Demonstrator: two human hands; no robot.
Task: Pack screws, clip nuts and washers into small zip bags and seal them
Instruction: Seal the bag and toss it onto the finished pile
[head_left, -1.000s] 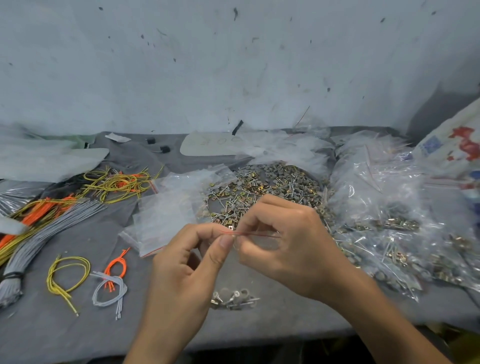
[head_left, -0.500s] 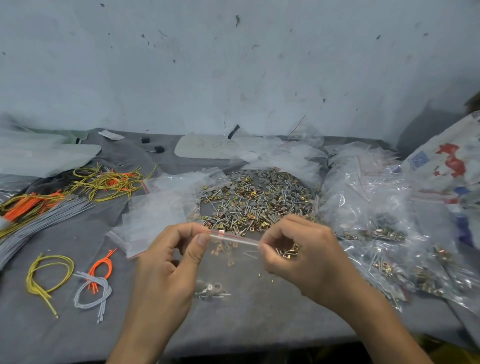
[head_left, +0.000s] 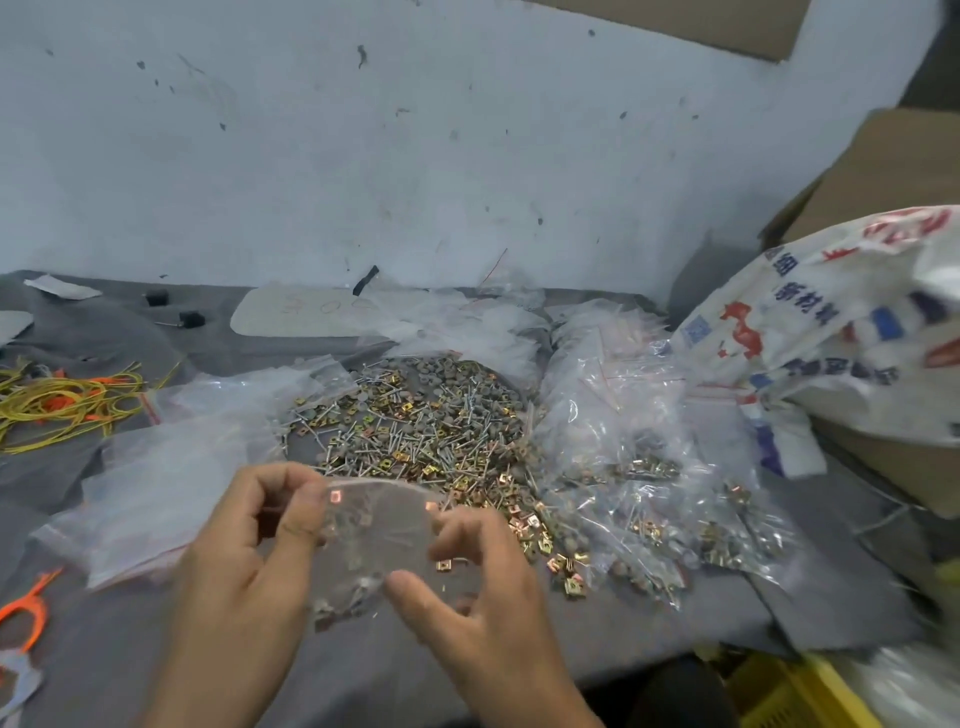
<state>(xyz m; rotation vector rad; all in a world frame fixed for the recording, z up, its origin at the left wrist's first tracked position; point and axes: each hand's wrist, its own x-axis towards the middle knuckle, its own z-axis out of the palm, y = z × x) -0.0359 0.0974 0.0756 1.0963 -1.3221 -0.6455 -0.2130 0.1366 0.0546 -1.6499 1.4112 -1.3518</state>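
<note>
Grey bench (head_left: 649, 623) — blurred zip bag (head_left: 379, 530), contents indistinct

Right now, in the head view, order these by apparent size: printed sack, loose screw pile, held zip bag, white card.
1. sack and pile: alike, unranked.
2. zip bag, enlarged by nearness.
3. card.

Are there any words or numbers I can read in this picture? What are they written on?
"新材料", in blue, probably: on the white woven sack at the right.
Other blue and red characters on the sack: too blurred to read.
Handwriting on the white card by the wall: too faint to read.
The held zip bag: no print shows.
</note>
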